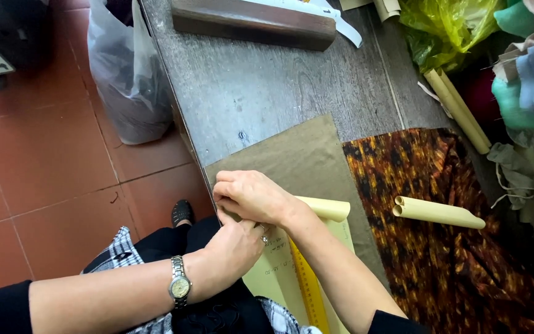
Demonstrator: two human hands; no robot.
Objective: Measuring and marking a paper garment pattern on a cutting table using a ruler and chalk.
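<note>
A tailoring workshop is showing here: fabric pieces (431, 204) are covering the table (261, 86), paper pattern rolls (438, 212) lying centre right.

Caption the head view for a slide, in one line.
Both hands, left hand and right hand, press cream pattern paper onto olive fabric beside a yellow ruler on a wooden table.

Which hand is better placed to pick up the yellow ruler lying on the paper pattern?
Probably the left hand: it sits beside the yellow ruler, while the right hand lies farther up on the olive fabric.
</note>
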